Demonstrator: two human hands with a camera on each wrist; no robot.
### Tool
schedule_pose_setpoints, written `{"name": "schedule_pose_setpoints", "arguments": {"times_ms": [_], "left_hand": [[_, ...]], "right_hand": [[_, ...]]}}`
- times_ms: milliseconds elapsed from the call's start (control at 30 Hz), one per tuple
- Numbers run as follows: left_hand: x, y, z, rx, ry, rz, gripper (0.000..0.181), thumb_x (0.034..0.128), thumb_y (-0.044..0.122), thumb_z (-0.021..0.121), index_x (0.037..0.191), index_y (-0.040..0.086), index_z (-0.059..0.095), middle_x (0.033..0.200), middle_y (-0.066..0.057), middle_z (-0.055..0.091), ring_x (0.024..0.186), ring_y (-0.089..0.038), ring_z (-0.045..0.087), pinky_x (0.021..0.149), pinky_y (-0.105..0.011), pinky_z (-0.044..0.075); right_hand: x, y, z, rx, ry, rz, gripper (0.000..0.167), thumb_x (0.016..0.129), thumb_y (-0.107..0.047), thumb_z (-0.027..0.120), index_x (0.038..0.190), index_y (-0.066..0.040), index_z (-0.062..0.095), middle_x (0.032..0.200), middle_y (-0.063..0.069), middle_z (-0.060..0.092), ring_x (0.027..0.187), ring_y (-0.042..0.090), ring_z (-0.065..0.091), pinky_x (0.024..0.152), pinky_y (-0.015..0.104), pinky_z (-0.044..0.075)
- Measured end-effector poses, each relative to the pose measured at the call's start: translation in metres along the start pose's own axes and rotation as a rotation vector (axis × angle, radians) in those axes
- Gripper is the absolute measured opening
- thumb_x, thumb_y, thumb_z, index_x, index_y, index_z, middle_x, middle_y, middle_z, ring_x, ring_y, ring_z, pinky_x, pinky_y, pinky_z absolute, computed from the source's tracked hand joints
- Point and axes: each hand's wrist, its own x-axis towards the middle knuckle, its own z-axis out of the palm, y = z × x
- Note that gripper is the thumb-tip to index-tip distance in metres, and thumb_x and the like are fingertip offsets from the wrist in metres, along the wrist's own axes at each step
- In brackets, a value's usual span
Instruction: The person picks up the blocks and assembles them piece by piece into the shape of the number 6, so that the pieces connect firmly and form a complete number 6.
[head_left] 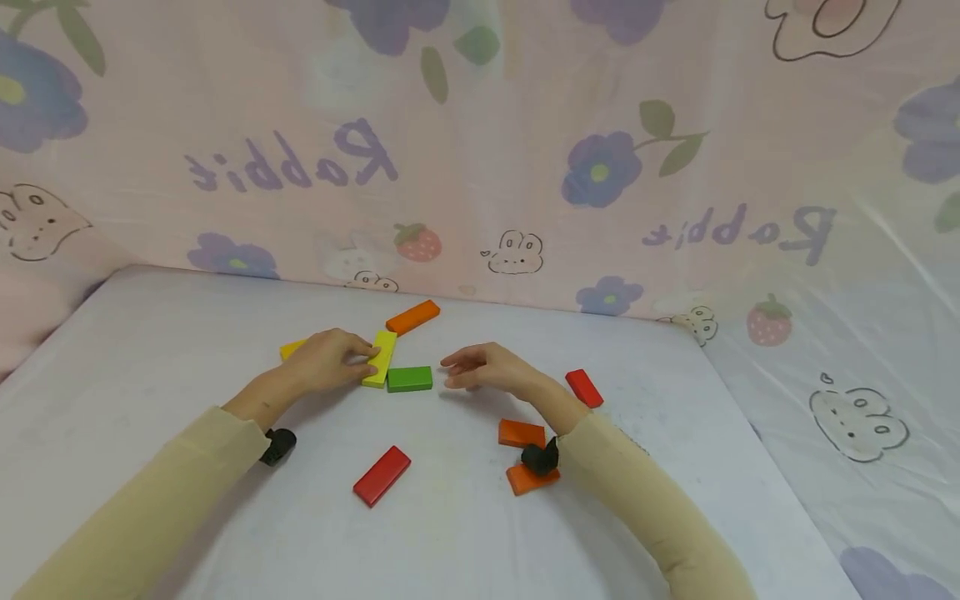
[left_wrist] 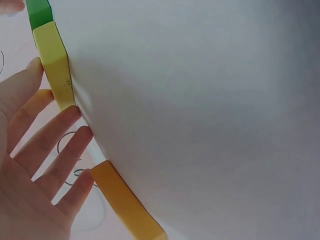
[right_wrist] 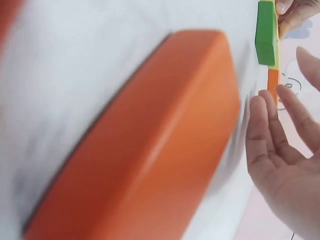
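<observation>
1. Left hand [head_left: 326, 362]: digits sitting apart, tips touching yellow block [head_left: 386, 343], which is lying just left of green block [head_left: 409, 379].
2. Right hand [head_left: 495, 368]: fingers loosely curving, apart from thumb, hovering right of green.
3. Red block [head_left: 382, 476] lying near; two orange blocks [head_left: 522, 432] near right.
4. White tabletop [head_left: 442, 542] running far to pink backdrop [head_left: 487, 150], showing flowers, rabbits, strawberries, mirrored "Rabbit" lettering.

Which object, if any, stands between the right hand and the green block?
Nothing visible: only bare white tabletop lies between the right hand and the green block. The yellow block is at its opposite end.
</observation>
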Motion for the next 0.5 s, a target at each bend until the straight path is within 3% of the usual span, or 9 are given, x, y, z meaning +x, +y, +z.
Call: {"name": "schedule_pose_setpoints", "arguments": {"times_ms": [333,500], "left_hand": [[0.001,-0.002,0.0,-0.016,-0.006,0.012,0.035,0.0891,0.016,0.067,0.12,-0.001,0.065,0.123,-0.019,0.064,0.122,-0.042,0.051,0.105,-0.057,0.037],[0.002,-0.002,-0.001,-0.033,0.0,0.032,0.034,0.0891,0.014,0.067,0.119,-0.003,0.065,0.122,-0.021,0.064,0.122,-0.043,0.051,0.104,-0.057,0.038]], "right_hand": [[-0.024,0.017,-0.015,-0.049,-0.033,-0.015,0.041,0.086,-0.027,0.071,0.126,-0.017,0.064,0.117,0.001,0.066,0.107,0.015,0.059,0.093,0.031,0.049],[-0.039,0.027,-0.02,-0.047,-0.059,-0.014,0.041,0.087,-0.025,0.07,0.126,-0.017,0.063,0.118,0.001,0.065,0.107,0.015,0.06,0.095,0.031,0.05]]}}
